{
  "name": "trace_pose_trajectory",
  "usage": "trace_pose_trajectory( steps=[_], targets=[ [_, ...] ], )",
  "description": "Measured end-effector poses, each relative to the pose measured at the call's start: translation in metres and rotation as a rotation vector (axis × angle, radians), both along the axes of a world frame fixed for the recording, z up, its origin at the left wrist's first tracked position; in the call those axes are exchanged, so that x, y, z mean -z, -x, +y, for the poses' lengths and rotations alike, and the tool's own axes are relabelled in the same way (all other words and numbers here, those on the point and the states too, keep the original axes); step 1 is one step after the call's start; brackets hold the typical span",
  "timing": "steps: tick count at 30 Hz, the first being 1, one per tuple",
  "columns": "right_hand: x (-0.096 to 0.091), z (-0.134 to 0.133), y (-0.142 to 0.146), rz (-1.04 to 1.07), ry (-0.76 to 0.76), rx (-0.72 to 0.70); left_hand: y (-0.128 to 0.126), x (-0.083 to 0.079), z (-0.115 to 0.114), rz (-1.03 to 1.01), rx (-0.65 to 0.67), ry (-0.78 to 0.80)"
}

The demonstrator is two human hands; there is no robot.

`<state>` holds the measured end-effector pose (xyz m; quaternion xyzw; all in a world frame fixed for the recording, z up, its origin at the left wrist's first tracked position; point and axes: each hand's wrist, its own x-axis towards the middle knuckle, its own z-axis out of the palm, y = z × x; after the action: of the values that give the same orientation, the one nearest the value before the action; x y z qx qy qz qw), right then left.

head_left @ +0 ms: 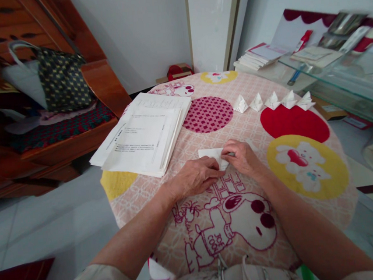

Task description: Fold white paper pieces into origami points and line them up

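Observation:
On the round table, covered with a pink cartoon-print cloth (244, 196), both hands press on a small white folded paper (211, 154). My left hand (197, 177) lies with its fingers curled over the paper's near left part. My right hand (243, 156) pinches the paper's right edge with closed fingers. A row of several finished white folded paper shapes (272, 101) stands farther back on the cloth.
A stack of printed white sheets (144, 133) lies at the table's left. A wooden bench with a dark patterned bag (62, 79) stands to the left. A glass table (342, 76) with books and papers is at the right. Grey tiled floor surrounds the table.

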<state>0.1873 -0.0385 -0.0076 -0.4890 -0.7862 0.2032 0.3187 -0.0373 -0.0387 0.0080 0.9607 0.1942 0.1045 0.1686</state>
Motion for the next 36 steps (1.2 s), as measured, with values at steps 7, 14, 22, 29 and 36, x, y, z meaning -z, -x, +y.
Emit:
trace_pose_trajectory(
  steps=[7, 14, 22, 29, 36],
  targets=[
    [0.001, 0.001, 0.003, -0.013, 0.006, 0.043, 0.000, 0.002, -0.001, -0.019, -0.018, -0.009],
    [0.007, 0.001, 0.008, 0.002, -0.005, 0.092, 0.002, 0.003, 0.001, -0.033, -0.003, -0.002],
    [0.010, 0.001, 0.009, 0.027, -0.018, 0.114, 0.003, 0.003, 0.003, -0.031, 0.010, 0.003],
    [0.012, 0.001, 0.010, 0.037, -0.032, 0.115, 0.002, 0.001, 0.003, -0.029, 0.023, -0.012],
    [0.014, 0.001, 0.014, 0.024, -0.044, 0.149, 0.001, 0.000, 0.003, -0.011, 0.037, -0.027]
  ],
)
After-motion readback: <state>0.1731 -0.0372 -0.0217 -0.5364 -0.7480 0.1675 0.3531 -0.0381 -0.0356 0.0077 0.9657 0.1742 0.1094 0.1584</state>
